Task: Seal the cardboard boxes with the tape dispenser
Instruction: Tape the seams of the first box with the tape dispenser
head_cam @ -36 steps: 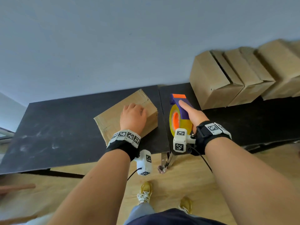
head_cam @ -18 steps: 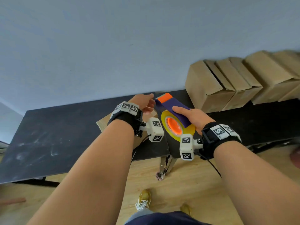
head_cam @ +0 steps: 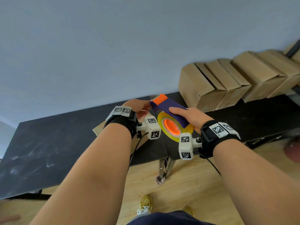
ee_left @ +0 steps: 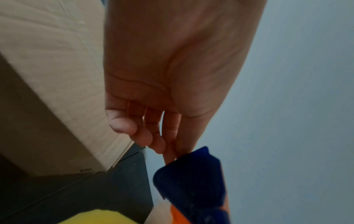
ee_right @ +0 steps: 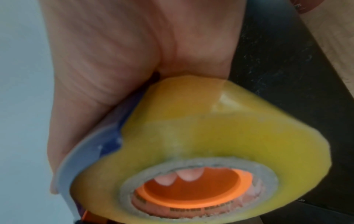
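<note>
My right hand (head_cam: 186, 117) grips the purple tape dispenser (head_cam: 168, 109), held up above the black table (head_cam: 48, 143). Its yellow tape roll (head_cam: 172, 127) has an orange core, and the fingers curl round the roll (ee_right: 191, 128) in the right wrist view. My left hand (head_cam: 141, 108) is at the dispenser's orange front end. There its thumb and forefinger come together against the dispenser's tip (ee_left: 191, 178), while the other fingers (ee_left: 151, 136) hang loose. The tape end itself is too faint to see. A cardboard box (head_cam: 98, 129) lies on the table under my left wrist, mostly hidden.
A row of several cardboard boxes (head_cam: 203, 88) stands on the table at the back right against the grey wall. The table's metal leg (head_cam: 165, 166) and my shoes (head_cam: 146, 205) show on the wooden floor below the front edge.
My left hand left the top of the box and rose to the dispenser's front end. My right hand lifted the dispenser off the table and tilted it to the left.
</note>
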`<state>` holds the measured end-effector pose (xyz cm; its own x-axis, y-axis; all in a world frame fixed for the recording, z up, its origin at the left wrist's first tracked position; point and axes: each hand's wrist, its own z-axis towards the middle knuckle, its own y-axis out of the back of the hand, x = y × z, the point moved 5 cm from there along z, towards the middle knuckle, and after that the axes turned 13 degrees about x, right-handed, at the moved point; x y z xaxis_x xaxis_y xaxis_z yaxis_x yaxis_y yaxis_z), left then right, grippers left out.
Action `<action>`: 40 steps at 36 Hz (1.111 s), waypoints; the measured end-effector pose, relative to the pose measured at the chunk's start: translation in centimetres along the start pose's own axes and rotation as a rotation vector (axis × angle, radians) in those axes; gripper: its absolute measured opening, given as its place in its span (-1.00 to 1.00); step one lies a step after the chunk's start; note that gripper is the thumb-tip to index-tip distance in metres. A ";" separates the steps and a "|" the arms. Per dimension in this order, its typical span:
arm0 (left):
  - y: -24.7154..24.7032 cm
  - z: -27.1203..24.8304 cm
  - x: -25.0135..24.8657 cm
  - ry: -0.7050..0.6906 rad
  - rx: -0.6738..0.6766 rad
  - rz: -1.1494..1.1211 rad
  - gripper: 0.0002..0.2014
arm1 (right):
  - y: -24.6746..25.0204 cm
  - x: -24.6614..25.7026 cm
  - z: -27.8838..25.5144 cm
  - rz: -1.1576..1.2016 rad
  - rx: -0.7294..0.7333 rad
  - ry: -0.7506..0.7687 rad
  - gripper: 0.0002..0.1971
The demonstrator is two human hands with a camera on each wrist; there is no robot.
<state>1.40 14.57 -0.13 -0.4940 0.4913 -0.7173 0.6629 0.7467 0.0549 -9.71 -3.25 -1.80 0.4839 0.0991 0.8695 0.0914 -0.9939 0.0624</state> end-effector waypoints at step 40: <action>9.0 2.3 -3.0 -0.185 -0.526 0.649 -0.65 | -1.1 0.5 0.6 -0.122 -0.073 -0.174 -0.38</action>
<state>10.11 18.76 0.88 0.0231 0.8468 -0.5315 0.4130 0.4760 0.7764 -9.09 -2.05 -1.72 0.6169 0.2195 0.7558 0.0982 -0.9743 0.2028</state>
